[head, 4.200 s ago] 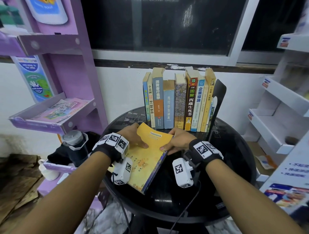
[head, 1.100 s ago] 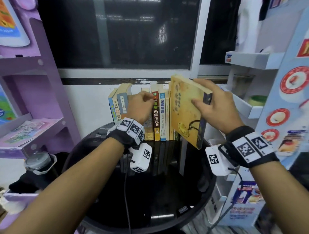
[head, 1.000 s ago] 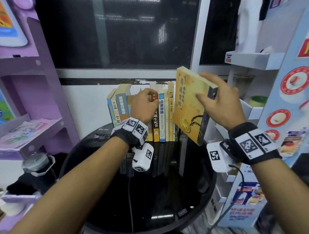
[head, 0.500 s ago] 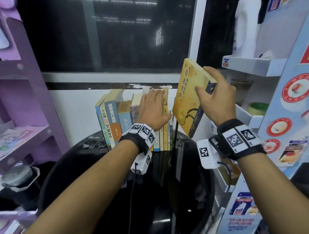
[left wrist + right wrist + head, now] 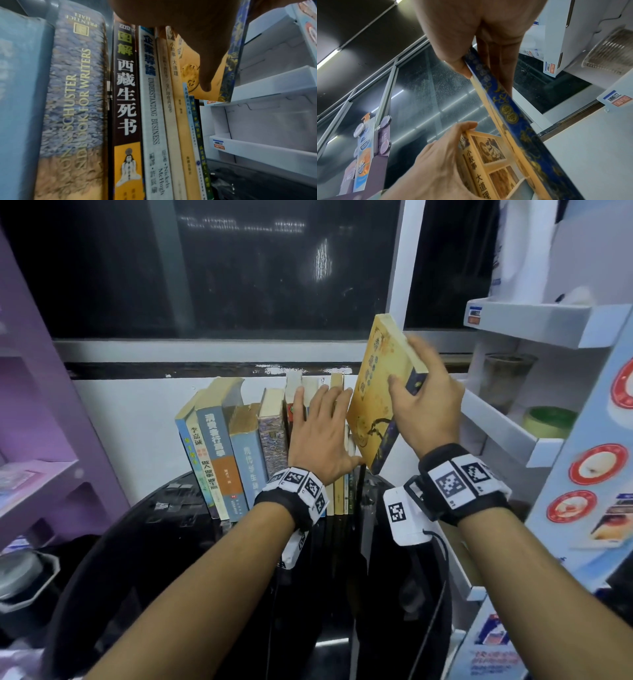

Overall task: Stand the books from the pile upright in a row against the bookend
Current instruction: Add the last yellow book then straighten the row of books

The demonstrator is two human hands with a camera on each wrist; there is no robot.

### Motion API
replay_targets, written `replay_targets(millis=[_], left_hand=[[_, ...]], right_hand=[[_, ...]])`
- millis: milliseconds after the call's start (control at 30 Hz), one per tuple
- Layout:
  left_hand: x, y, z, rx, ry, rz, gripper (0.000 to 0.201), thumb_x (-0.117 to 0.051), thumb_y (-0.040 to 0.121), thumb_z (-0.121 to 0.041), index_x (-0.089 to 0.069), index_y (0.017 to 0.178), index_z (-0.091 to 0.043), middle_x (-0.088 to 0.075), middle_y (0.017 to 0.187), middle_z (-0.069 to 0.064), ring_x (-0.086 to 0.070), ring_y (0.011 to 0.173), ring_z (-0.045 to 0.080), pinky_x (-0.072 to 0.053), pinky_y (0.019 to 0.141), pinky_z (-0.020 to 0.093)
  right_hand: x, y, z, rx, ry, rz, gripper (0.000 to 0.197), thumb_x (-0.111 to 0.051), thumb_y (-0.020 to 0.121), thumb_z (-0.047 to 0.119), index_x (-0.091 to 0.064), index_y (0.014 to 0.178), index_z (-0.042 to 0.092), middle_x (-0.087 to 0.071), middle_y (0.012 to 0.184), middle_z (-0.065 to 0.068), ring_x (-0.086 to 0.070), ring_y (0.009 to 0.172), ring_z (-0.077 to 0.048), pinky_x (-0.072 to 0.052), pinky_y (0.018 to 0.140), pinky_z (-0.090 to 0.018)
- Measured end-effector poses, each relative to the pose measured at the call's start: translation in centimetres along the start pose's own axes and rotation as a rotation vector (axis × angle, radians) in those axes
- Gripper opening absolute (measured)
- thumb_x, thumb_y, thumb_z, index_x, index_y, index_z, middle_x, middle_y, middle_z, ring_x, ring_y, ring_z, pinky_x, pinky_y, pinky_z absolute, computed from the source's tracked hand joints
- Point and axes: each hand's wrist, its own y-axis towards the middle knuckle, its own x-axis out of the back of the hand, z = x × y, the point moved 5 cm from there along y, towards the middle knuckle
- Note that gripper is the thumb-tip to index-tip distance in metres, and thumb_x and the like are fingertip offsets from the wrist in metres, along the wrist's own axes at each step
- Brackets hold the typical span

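A row of upright books (image 5: pixel 239 457) stands on the round black table (image 5: pixel 164 542), spines toward me. My left hand (image 5: pixel 318 433) lies with straight fingers against the spines and tops at the row's right end (image 5: pixel 125 94). My right hand (image 5: pixel 424 405) grips a yellow book with a blue spine (image 5: pixel 373 392) between thumb and fingers. The book is tilted in the air just above and right of the row's last books. The right wrist view shows the blue spine (image 5: pixel 505 108) beside my left hand (image 5: pixel 436 155). The black bookend (image 5: pixel 360 491) shows only as a thin edge at the row's right.
A white shelf unit (image 5: pixel 513 440) stands close on the right, with a green roll (image 5: pixel 548 419) and a clear cup on it. A purple shelf (image 5: pixel 34 474) is on the left, a grey-lidded flask (image 5: pixel 20 577) below it. A dark window runs behind the books.
My right hand has raised the yellow book higher, over the row's right end. My left hand has gone from curled on the books to flat, and has slid toward the row's right end.
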Motion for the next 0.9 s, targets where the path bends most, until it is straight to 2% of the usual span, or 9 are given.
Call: replay_targets(millis=[100, 233, 300, 367, 433, 500, 533, 633, 900], left_hand=[[-0.6, -0.1, 0.2, -0.007, 0.041, -0.023, 0.114, -0.071, 0.056, -0.071, -0.028, 0.146, -0.016, -0.036, 0.148, 0.005, -0.032, 0.138, 0.025, 0.004, 0.118, 0.052], [-0.8, -0.1, 0.3, -0.006, 0.056, -0.036, 0.113, -0.074, 0.054, -0.065, -0.028, 0.145, -0.016, -0.036, 0.146, 0.006, -0.036, 0.133, 0.026, 0.004, 0.117, 0.05], [-0.9, -0.1, 0.5, -0.006, 0.063, -0.042, 0.112, -0.072, 0.055, -0.066, -0.028, 0.145, -0.015, -0.037, 0.145, 0.006, -0.036, 0.132, 0.027, 0.004, 0.117, 0.05], [-0.9, -0.2, 0.8, -0.01, 0.074, -0.043, 0.112, -0.07, 0.057, -0.068, -0.028, 0.146, -0.015, -0.037, 0.146, 0.007, -0.036, 0.133, 0.027, 0.006, 0.116, 0.049], [-0.9, -0.2, 1.1, -0.014, 0.084, -0.039, 0.113, -0.07, 0.057, -0.071, -0.028, 0.146, -0.015, -0.037, 0.146, 0.007, -0.035, 0.135, 0.027, 0.006, 0.117, 0.049], [-0.8, -0.3, 1.3, -0.013, 0.089, -0.043, 0.114, -0.071, 0.056, -0.072, -0.029, 0.146, -0.015, -0.038, 0.145, 0.007, -0.036, 0.134, 0.027, 0.005, 0.117, 0.048], [-0.8, -0.4, 1.4, -0.013, 0.092, -0.048, 0.115, -0.071, 0.055, -0.072, -0.03, 0.146, -0.015, -0.039, 0.145, 0.007, -0.037, 0.133, 0.027, 0.004, 0.117, 0.048], [-0.7, -0.4, 1.5, -0.015, 0.095, -0.054, 0.116, -0.072, 0.054, -0.073, -0.03, 0.145, -0.015, -0.04, 0.144, 0.007, -0.037, 0.132, 0.027, 0.002, 0.117, 0.048], [-0.9, -0.3, 1.5, -0.003, 0.092, -0.048, 0.121, -0.074, 0.052, -0.074, -0.028, 0.147, -0.015, -0.04, 0.144, 0.006, -0.036, 0.132, 0.026, 0.003, 0.117, 0.047]], right_hand=[[-0.6, -0.1, -0.6, -0.013, -0.008, -0.016, 0.05, -0.06, 0.091, 0.02, -0.047, 0.139, 0.026, -0.057, 0.085, 0.012, -0.055, 0.073, 0.0, -0.056, 0.075, -0.022], [-1.0, -0.1, -1.0, -0.014, -0.02, -0.033, 0.05, -0.059, 0.092, 0.019, -0.046, 0.141, 0.024, -0.055, 0.084, 0.01, -0.051, 0.07, 0.011, -0.044, 0.066, -0.002], [-1.0, 0.0, -1.2, -0.013, -0.032, -0.029, 0.05, -0.058, 0.093, 0.017, -0.045, 0.141, 0.023, -0.053, 0.085, 0.008, -0.047, 0.079, 0.025, -0.036, 0.062, 0.006], [-1.2, 0.1, -1.6, -0.03, -0.034, -0.024, 0.051, -0.057, 0.094, 0.016, -0.043, 0.143, 0.023, -0.047, 0.081, 0.015, -0.032, 0.082, 0.038, -0.034, 0.063, 0.006], [-1.3, 0.3, -1.9, -0.058, -0.039, -0.025, 0.052, -0.056, 0.094, 0.016, -0.041, 0.144, 0.024, -0.048, 0.084, 0.014, -0.03, 0.08, 0.039, -0.035, 0.064, 0.004], [-1.4, 0.4, -1.9, -0.07, -0.06, -0.033, 0.052, -0.056, 0.094, 0.016, -0.041, 0.144, 0.023, -0.054, 0.092, 0.005, -0.038, 0.082, 0.033, -0.034, 0.064, 0.008], [-1.5, 0.4, -1.8, -0.072, -0.07, -0.041, 0.052, -0.056, 0.094, 0.016, -0.042, 0.144, 0.022, -0.056, 0.094, 0.003, -0.048, 0.083, 0.021, -0.039, 0.07, 0.005], [-2.5, 0.2, -1.8, -0.079, -0.082, -0.022, 0.051, -0.058, 0.093, 0.017, -0.044, 0.142, 0.022, -0.062, 0.097, -0.001, -0.058, 0.081, -0.008, -0.055, 0.081, -0.025], [-4.6, -0.6, -2.5, -0.085, -0.151, 0.073, 0.051, -0.059, 0.091, 0.02, -0.047, 0.141, 0.023, -0.069, 0.103, -0.011, -0.065, 0.089, -0.022, -0.054, 0.083, -0.031]])
